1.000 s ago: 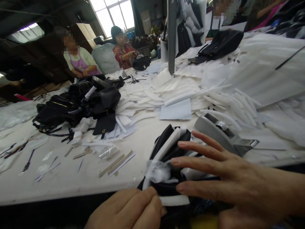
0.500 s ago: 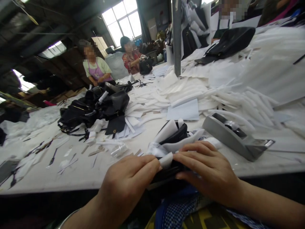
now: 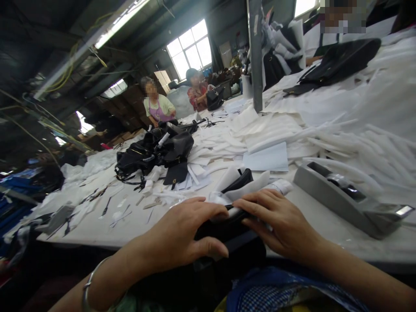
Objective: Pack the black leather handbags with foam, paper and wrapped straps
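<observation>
At the table's (image 3: 107,236) near edge, left of the gray dispenser (image 3: 344,199), both hands on a black bag (image 3: 224,229) with white padding (image 3: 256,184) sticking up. Left hand (image 3: 191,229): thumb spread apart from fingers, hand partly open around bag's left side, bracelet (image 3: 87,284) on wrist. Right hand (image 3: 273,216): fingers bent over bag's top edge, pressing or gripping it; exact grip can't tell. Beyond and left of dispenser: pale blue sheet (image 3: 267,157), then pile of black bags (image 3: 156,151) farther left. White foam strips (image 3: 357,138) heaped behind dispenser. Metal post (image 3: 256,65) past the sheet. Two people (image 3: 159,106) (image 3: 197,93) far left of post.
</observation>
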Demonstrator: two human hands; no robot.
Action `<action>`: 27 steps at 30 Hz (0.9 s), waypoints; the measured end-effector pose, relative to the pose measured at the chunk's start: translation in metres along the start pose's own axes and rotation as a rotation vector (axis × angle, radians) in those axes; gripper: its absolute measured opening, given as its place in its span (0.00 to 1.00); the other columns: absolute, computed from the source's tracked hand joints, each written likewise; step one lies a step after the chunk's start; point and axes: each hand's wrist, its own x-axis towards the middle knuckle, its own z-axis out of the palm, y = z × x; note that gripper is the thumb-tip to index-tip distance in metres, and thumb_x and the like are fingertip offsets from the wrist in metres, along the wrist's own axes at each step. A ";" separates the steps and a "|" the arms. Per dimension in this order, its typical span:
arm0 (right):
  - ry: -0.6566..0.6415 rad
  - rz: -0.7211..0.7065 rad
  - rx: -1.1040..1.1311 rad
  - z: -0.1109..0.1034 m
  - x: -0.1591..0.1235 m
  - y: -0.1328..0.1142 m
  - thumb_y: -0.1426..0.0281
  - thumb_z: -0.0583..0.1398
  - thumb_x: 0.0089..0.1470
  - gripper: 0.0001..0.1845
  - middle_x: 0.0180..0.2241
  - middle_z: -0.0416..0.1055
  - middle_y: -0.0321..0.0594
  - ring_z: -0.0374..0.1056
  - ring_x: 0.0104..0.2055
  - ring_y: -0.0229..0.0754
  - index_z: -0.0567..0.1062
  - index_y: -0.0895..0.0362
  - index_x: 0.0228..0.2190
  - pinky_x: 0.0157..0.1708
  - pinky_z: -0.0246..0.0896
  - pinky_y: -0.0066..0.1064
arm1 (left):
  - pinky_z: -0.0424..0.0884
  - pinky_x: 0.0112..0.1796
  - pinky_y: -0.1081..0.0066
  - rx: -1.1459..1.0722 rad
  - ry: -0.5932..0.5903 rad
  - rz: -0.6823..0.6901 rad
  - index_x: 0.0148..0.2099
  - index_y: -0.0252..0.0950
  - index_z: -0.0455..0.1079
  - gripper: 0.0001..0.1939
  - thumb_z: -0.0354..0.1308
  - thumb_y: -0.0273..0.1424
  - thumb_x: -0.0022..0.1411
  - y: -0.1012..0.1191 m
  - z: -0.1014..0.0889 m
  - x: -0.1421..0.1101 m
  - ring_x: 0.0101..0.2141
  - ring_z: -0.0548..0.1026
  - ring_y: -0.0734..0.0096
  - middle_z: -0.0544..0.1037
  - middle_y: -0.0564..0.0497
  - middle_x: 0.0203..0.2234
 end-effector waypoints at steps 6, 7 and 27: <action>0.064 -0.066 -0.046 0.009 0.004 0.008 0.72 0.55 0.64 0.13 0.43 0.76 0.45 0.68 0.41 0.46 0.73 0.57 0.49 0.43 0.62 0.40 | 0.50 0.65 0.52 0.087 0.051 0.051 0.61 0.40 0.60 0.32 0.66 0.40 0.59 -0.026 0.034 -0.026 0.50 0.76 0.63 0.78 0.47 0.50; 0.066 -0.063 -0.045 0.011 0.005 0.008 0.72 0.55 0.64 0.13 0.43 0.76 0.45 0.68 0.41 0.46 0.73 0.57 0.49 0.43 0.62 0.40 | 0.53 0.65 0.53 0.105 0.080 0.057 0.61 0.39 0.60 0.31 0.65 0.40 0.60 -0.030 0.039 -0.028 0.50 0.77 0.63 0.78 0.47 0.50; 0.160 -0.002 0.043 0.035 0.007 0.001 0.70 0.60 0.60 0.19 0.44 0.76 0.44 0.70 0.45 0.48 0.70 0.53 0.53 0.49 0.66 0.46 | 0.75 0.44 0.68 0.097 0.387 -0.093 0.49 0.40 0.75 0.12 0.61 0.34 0.63 -0.026 0.044 -0.019 0.43 0.77 0.64 0.78 0.46 0.43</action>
